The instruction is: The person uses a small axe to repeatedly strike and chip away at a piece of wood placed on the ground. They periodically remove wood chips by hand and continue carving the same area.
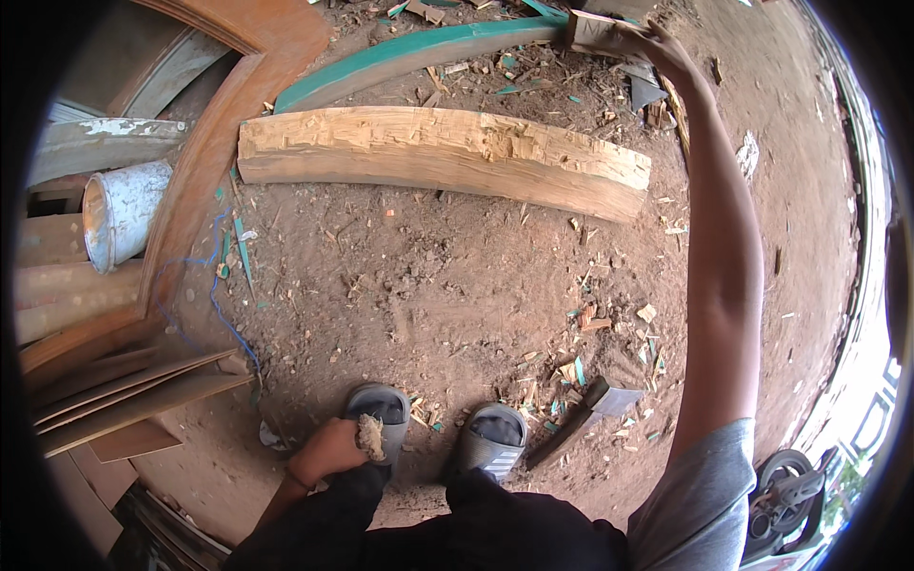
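My right arm stretches far forward, and my right hand is closed on the end of a wooden block. The block lies against the right end of a curved beam with green paint along its top. Low on the left, beside my sandal, my left hand is closed around a pale, rough, fibrous lump whose kind I cannot make out. Between my hands and the green beam, a thick curved timber with a hewn, chipped face rests on the dirt.
A hatchet lies near my right sandal among wood chips. On the left are a brown wooden frame, a paint-stained white bucket and stacked boards. A blue string trails there. A wheel stands at lower right.
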Action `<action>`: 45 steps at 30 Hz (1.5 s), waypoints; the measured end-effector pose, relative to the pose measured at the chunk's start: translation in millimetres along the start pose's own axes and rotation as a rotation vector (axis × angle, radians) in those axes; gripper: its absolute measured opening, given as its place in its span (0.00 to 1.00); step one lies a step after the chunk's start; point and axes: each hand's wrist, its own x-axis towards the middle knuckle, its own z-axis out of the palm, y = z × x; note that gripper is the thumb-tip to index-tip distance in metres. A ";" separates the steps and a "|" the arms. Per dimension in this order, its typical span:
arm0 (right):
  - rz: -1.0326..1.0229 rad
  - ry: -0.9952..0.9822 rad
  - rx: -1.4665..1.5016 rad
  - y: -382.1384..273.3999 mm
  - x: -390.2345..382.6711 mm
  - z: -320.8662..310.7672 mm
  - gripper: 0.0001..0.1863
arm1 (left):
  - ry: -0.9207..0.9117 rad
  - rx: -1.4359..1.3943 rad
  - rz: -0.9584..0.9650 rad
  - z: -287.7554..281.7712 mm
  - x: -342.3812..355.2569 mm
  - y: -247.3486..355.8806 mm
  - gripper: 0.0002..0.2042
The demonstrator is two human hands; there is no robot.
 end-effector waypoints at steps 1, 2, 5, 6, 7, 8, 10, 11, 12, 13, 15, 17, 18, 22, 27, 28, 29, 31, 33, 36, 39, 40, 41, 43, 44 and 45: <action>-0.034 0.210 0.102 0.4 1.7 4.2 0.49 | -0.008 0.027 -0.020 -0.5 0.2 1.4 0.16; -0.057 0.200 0.137 1.1 2.5 4.8 0.49 | 0.004 -0.005 0.014 -1.0 0.1 3.2 0.16; -0.075 0.135 0.248 -3.5 1.8 10.3 0.50 | 0.015 -0.036 0.054 -2.6 -0.2 9.2 0.15; -0.058 0.167 0.185 -9.0 0.6 11.8 0.50 | 0.015 -0.029 0.062 -3.0 -0.4 11.0 0.15; -0.040 0.199 0.122 -16.0 -2.1 13.7 0.50 | 0.015 -0.022 0.071 -3.4 -0.4 12.5 0.15; -0.020 0.231 0.060 -25.2 -5.1 16.7 0.50 | 0.010 -0.012 0.071 -3.7 -0.4 13.6 0.16; -0.238 0.809 -0.596 -49.0 -10.5 28.8 0.34 | -0.004 0.017 0.067 -3.7 0.0 14.5 0.16; -0.263 1.418 -0.975 -64.2 -11.6 39.9 0.18 | -0.013 0.032 0.063 -3.3 0.4 14.0 0.16; -0.024 0.957 -0.650 -75.4 -16.7 48.4 0.34 | -0.020 0.052 0.056 -2.7 0.9 13.2 0.17; 0.311 0.560 -0.388 -85.5 -20.7 58.0 0.55 | -0.026 0.070 0.048 -1.8 1.5 11.7 0.17; 0.117 0.429 -0.319 -102.4 -30.0 84.7 0.52 | -0.017 0.059 0.046 0.4 2.7 8.1 0.17; 0.001 0.364 -0.463 -115.7 -39.5 102.0 0.50 | -0.016 0.061 0.050 2.5 3.2 4.3 0.17; -0.077 0.450 -0.505 -123.5 -45.8 107.0 0.49 | -0.014 0.070 0.053 3.3 2.9 2.6 0.18; 0.121 0.541 -0.444 -185.8 -84.4 113.3 0.53 | 0.004 0.033 0.023 4.3 -2.7 0.0 0.19; -0.269 -0.028 -0.534 -291.3 -146.6 162.6 0.53 | 0.012 -0.022 0.043 5.2 -8.2 3.2 0.18; -0.372 -0.026 -0.486 -300.6 -154.2 172.4 0.55 | 0.016 -0.022 0.052 5.2 -8.6 3.8 0.18; -0.309 -0.047 -0.419 -305.4 -154.2 179.3 0.56 | 0.016 -0.014 0.059 5.1 -8.6 4.2 0.18; -0.237 -0.155 -0.339 -306.0 -156.5 190.9 0.59 | 0.021 -0.001 0.073 5.6 -8.6 4.1 0.18; -0.236 -0.177 -0.329 -298.5 -154.9 194.0 0.62 | 0.031 0.005 0.084 7.1 -9.1 3.3 0.18; -0.317 -0.204 -0.382 -292.1 -155.4 191.1 0.62 | 0.074 -0.025 0.136 10.9 -11.6 2.2 0.17; -0.333 -0.129 -0.360 -296.0 -160.7 188.2 0.61 | 0.088 -0.035 0.164 14.7 -13.9 2.1 0.15; -0.330 -0.138 -0.338 -298.3 -162.6 188.1 0.61 | 0.067 -0.022 0.150 15.7 -14.5 1.9 0.14; -0.326 -0.142 -0.363 -299.5 -164.3 188.0 0.61 | 0.080 -0.011 0.177 16.8 -14.8 1.3 0.14; -0.360 -0.147 -0.388 -299.8 -167.0 188.8 0.60 | 0.092 0.038 0.208 18.8 -14.8 -1.4 0.14; -0.348 -0.157 -0.430 -298.7 -167.5 189.4 0.60 | 0.088 0.020 0.222 19.9 -14.8 -3.7 0.14; -0.364 -0.168 -0.431 -296.6 -169.3 190.6 0.59 | 0.101 0.011 0.235 21.7 -14.5 -6.2 0.14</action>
